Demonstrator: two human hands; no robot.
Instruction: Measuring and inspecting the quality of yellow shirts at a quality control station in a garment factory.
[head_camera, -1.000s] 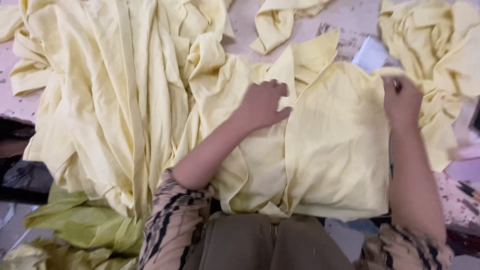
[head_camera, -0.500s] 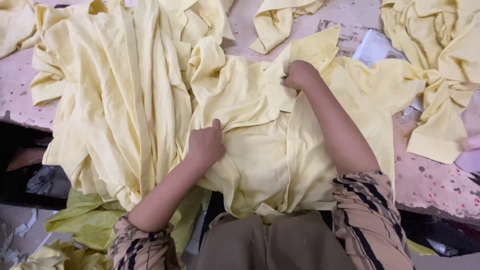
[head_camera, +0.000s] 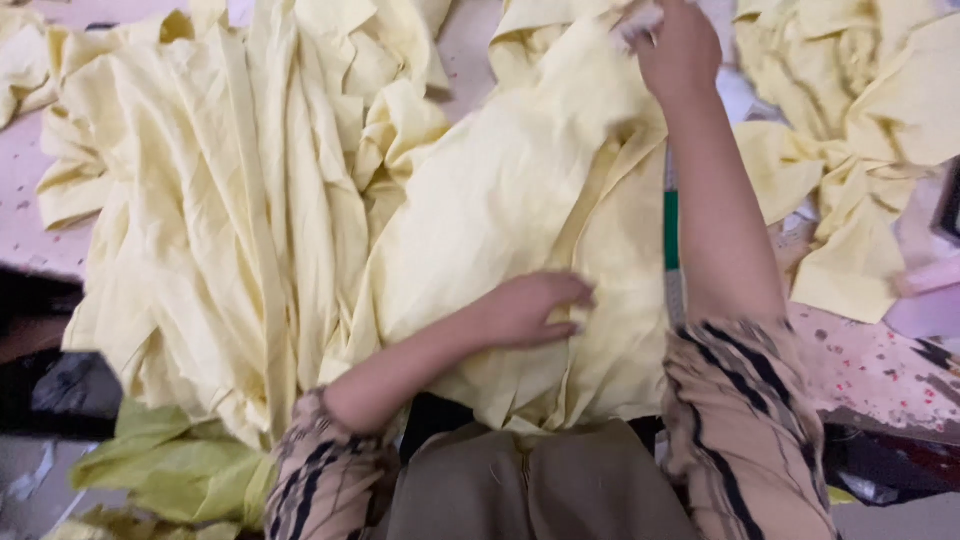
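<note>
The left hand sits low in the middle of the frame, palm down, fingers together and pointing right, its bare forearm running back down-left to a striped sleeve pushed up near the elbow. The right hand is stretched to the top of the frame, right of centre, fingers curled closed, its forearm straight up from a striped sleeve at lower right.
</note>
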